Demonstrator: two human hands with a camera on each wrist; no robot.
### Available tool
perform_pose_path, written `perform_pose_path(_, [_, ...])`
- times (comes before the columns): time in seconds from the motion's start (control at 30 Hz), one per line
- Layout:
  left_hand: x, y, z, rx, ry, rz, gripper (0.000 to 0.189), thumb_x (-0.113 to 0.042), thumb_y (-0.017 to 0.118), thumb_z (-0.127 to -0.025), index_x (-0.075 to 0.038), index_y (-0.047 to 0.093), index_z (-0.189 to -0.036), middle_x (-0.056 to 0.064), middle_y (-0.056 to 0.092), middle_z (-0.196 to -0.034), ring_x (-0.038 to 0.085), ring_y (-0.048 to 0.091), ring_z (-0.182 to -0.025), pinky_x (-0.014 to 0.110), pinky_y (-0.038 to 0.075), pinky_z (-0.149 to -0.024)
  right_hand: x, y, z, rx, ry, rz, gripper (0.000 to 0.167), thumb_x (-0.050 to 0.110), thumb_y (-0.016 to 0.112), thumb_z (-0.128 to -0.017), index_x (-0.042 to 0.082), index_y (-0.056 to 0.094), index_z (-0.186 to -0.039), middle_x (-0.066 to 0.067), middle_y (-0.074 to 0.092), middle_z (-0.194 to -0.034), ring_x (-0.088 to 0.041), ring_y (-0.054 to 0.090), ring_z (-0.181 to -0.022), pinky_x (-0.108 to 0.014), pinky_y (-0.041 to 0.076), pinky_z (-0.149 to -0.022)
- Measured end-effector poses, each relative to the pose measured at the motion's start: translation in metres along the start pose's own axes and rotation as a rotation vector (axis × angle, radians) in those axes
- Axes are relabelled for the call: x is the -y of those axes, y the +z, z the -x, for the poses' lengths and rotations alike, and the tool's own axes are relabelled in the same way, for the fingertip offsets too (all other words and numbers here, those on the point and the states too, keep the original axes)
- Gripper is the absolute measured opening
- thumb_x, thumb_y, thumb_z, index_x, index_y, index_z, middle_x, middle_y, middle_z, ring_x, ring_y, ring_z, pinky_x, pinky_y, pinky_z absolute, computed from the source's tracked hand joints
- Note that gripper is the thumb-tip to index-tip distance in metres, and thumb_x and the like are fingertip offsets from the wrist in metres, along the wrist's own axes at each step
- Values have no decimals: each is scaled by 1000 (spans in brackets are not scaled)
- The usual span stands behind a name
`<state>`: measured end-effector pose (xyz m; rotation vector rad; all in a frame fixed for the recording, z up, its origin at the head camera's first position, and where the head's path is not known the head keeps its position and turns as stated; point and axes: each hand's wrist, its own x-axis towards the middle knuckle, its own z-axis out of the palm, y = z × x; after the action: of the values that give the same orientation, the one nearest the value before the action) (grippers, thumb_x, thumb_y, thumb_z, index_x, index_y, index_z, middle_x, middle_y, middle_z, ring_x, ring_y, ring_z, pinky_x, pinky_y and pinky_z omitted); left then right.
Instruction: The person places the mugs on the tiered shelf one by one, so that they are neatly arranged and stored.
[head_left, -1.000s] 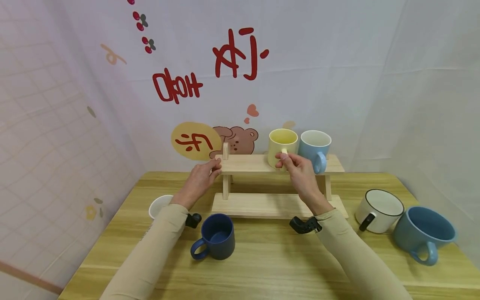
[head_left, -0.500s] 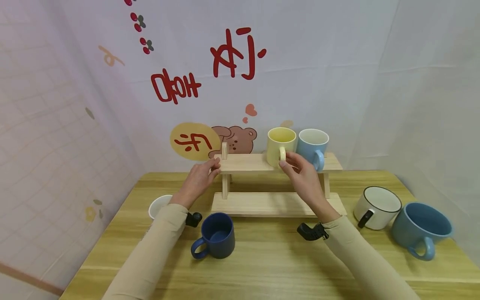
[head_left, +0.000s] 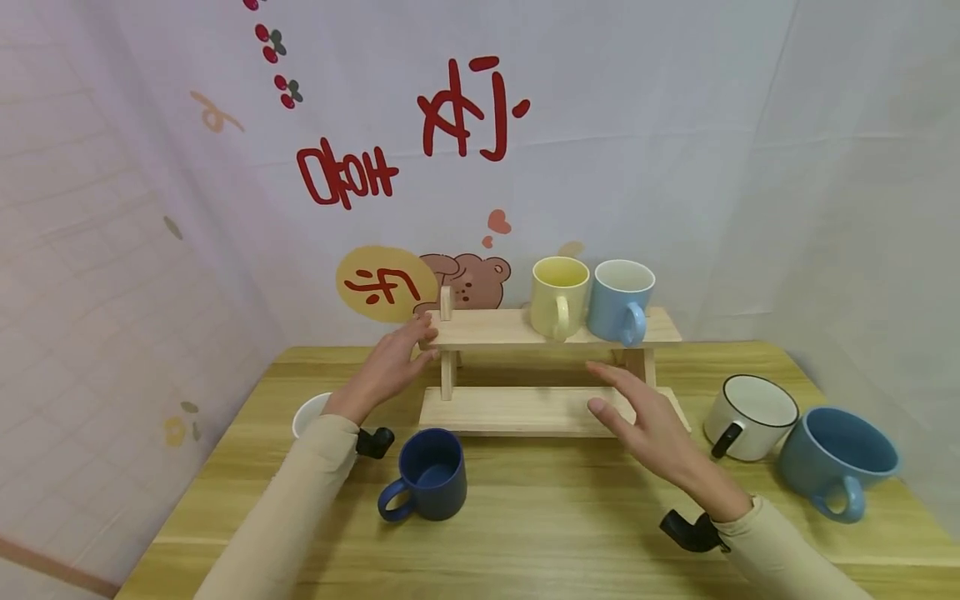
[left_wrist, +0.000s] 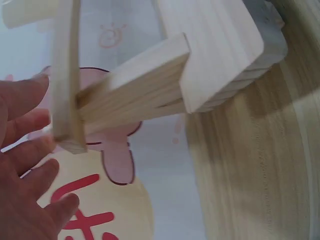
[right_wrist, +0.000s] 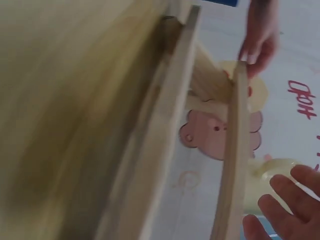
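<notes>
A two-tier wooden shelf (head_left: pixel 480 329) stands at the back of the table. On its upper board sit a yellow mug (head_left: pixel 551 292) and, close on its right, a light blue mug (head_left: pixel 618 300), both upright with handles toward me. My left hand (head_left: pixel 390 362) is at the left end of the upper board, fingers spread and loose around that end; the left wrist view shows the fingers (left_wrist: pixel 40 175) spread by the board's end. My right hand (head_left: pixel 652 425) hangs in front of the lower board, fingers extended, holding nothing.
A dark blue mug (head_left: pixel 435 475) stands front left on the table (head_left: pixel 540 517). Partly behind my left forearm is a white cup (head_left: pixel 307 412). At the right stand a white mug with a black rim (head_left: pixel 750 417) and a wide blue mug (head_left: pixel 832 458).
My right hand has let go of the yellow mug's handle and drawn back down to the right. My left fingers have loosened at the shelf's end. The yellow mug's handle has turned toward me.
</notes>
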<state>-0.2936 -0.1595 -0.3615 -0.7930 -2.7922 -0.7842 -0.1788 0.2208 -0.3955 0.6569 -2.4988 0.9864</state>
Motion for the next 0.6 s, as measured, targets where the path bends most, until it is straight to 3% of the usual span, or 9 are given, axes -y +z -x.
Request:
perform_pose_path(0.1, [-3, -6, 7, -4, 11, 0, 55, -21, 65, -104, 3, 49, -151, 19, 33, -165, 40, 27, -153, 58, 26, -121, -9, -4, 15, 60, -44, 78, 51, 20, 67, -102, 10, 54, -150, -10, 54, -153, -38, 48, -141, -63, 42, -105])
perform_pose_path(0.17, [-7, -10, 16, -20, 0, 25, 59, -24, 65, -104, 0, 45, -154, 17, 33, -166, 39, 27, -153, 58, 26, -121, -15, -6, 26, 98, -61, 124, 53, 22, 69, -101, 9, 55, -150, -11, 52, -154, -41, 45, -143, -67, 40, -104])
perform_pose_path(0.37, [-20, -18, 54, -125, 17, 135, 59, -27, 65, -105, -8, 45, -157, 14, 42, -162, 37, 39, -148, 60, 32, -118, -34, -9, 47, 195, -59, 248, 56, 31, 70, -100, 4, 57, -147, -17, 49, -156, -49, 41, -143, -70, 37, -106])
perform_pose_path(0.6, [-23, -16, 95, -194, 21, 226, 48, -24, 65, -104, -11, 55, -149, 9, 56, -150, 34, 52, -139, 58, 41, -112, -50, -13, 61, 261, 23, 233, 51, 32, 63, -104, 6, 56, -148, -16, 45, -159, -49, 36, -146, -73, 30, -109])
